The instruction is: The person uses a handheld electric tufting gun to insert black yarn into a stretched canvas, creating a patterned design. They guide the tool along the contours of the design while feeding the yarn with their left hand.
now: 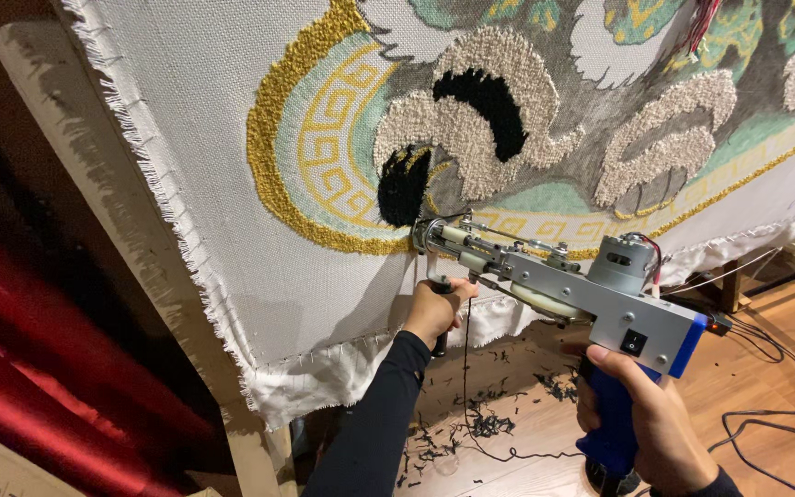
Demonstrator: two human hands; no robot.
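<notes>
A tufting gun with a grey metal body and blue grip has its tip pressed against a stretched white cloth, at a black tufted patch. My right hand is wrapped around the blue rear grip. My left hand, in a dark sleeve, grasps the front handle under the gun's nose. The cloth carries a tufted design in gold, mint green, beige and black. A black yarn strand hangs down from the gun.
The cloth is stapled onto a wooden frame. Red drapery hangs at the left. Black yarn scraps litter the wooden floor, and black cables trail across it at the right.
</notes>
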